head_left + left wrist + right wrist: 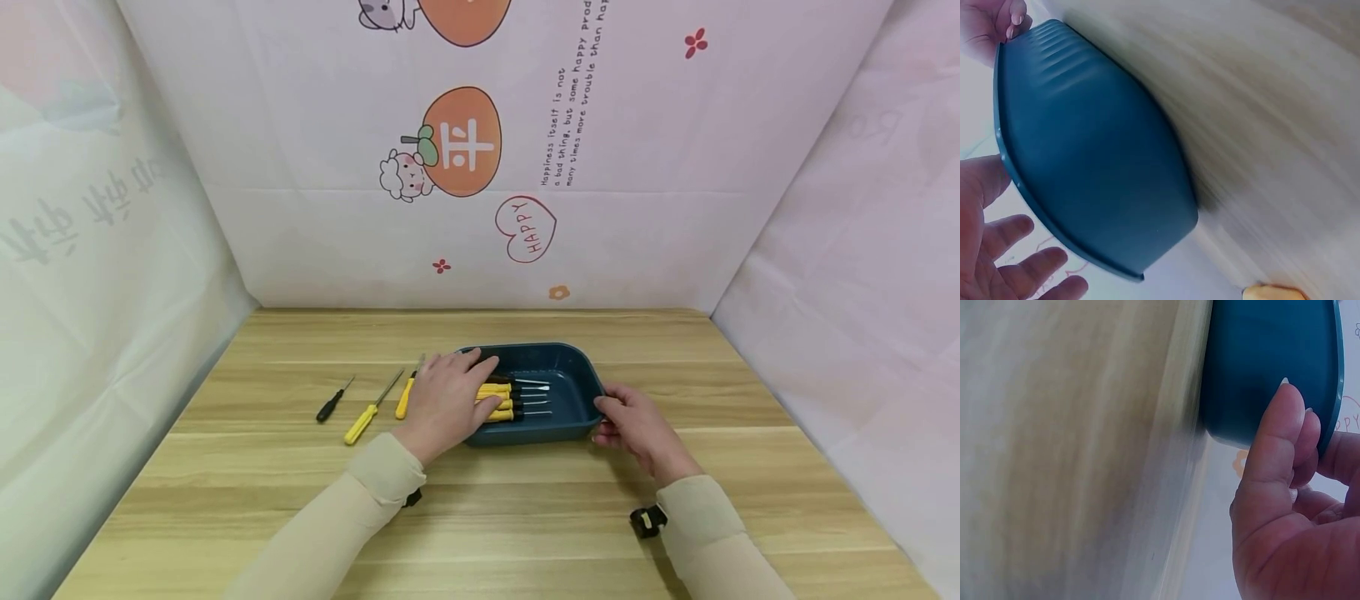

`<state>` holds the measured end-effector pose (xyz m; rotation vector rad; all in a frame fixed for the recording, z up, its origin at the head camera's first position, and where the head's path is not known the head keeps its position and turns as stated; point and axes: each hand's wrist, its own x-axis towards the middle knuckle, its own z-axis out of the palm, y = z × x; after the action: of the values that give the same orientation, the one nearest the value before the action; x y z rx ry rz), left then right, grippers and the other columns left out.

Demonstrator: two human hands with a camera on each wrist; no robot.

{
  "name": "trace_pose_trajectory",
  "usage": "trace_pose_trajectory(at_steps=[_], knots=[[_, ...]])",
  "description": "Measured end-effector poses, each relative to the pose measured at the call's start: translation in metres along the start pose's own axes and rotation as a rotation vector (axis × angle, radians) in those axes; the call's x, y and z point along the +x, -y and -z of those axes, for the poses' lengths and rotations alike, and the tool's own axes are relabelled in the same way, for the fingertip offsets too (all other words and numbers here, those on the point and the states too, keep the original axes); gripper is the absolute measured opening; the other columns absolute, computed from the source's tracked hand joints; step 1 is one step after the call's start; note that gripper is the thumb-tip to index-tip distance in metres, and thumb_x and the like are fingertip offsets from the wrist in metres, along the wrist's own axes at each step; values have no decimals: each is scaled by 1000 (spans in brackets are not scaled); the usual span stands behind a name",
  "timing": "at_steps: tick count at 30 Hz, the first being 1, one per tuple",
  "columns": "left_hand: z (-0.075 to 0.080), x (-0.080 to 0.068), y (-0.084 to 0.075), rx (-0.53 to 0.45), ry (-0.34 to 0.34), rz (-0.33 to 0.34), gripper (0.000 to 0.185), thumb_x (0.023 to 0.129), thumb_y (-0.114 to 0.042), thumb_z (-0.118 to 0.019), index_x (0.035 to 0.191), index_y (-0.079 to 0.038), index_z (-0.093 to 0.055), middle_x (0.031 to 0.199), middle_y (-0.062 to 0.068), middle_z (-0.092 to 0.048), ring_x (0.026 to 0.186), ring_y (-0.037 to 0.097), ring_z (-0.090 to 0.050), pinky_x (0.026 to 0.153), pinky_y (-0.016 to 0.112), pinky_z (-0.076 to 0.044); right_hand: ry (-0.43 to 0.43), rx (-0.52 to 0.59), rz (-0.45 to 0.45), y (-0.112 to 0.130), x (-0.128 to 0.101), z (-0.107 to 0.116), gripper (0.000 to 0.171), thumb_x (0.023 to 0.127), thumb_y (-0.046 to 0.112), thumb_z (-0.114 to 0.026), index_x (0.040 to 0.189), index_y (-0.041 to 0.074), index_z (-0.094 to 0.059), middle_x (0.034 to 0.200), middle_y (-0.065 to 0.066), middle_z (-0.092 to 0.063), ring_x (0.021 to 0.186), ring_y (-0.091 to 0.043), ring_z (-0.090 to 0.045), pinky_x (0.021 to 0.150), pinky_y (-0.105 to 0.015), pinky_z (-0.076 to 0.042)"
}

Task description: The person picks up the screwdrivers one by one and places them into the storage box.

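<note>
A dark blue rectangular box (pixel 551 434) sits on the wooden table. Several screwdrivers (pixel 501 405) with yellow-and-black handles lie side by side inside, their shafts pointing right; a darker handle is partly visible behind them. My left hand (pixel 450 402) reaches over the box's left end, partly covering the handles. In the left wrist view its fingers (pixel 1034 270) are spread above the rim; whether it touches a screwdriver is hidden. At the right end, my right hand (pixel 637 427) pinches the rim, thumb over the edge and fingers against the outer wall (pixel 1254 369).
Left of the box lie a small black screwdriver (pixel 327 409), a yellow screwdriver (pixel 362 423) and a yellow-and-black screwdriver (pixel 404 400), close beside my left hand. White printed cloth (pixel 315 242) walls the table (pixel 525 517) at the back and both sides.
</note>
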<state>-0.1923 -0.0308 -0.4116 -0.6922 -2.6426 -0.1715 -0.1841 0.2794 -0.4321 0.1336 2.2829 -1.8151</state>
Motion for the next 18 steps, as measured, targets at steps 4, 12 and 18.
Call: trace_pose_trajectory(at_steps=[4, 12, 18], knots=[[3, -6, 5, 11, -19, 4, 62, 99, -56, -65, 151, -23, -57, 153, 10, -57, 138, 34, -56, 116, 61, -39, 1, -4, -1, 0, 0, 0, 46, 111, 18, -47, 150, -5, -42, 91, -5, -58, 75, -13, -61, 72, -29, -62], [3, -16, 14, 49, 15, 44, 71, 99, -66, -57, 158, -28, -47, 164, 12, -42, 149, 40, -42, 119, 65, -32, 6, -9, 2, 0, 0, 0, 47, 111, 19, -47, 151, -6, -41, 91, -6, -59, 75, -14, -62, 72, -29, -62], [8, -21, 18, 43, 68, 105, 78, 99, -70, -52, 163, -30, -37, 170, 13, -31, 155, 45, -28, 120, 70, -25, 4, -5, 5, 0, -1, 0, 47, 111, 18, -46, 151, -6, -40, 91, -6, -59, 74, -13, -61, 71, -29, -62]])
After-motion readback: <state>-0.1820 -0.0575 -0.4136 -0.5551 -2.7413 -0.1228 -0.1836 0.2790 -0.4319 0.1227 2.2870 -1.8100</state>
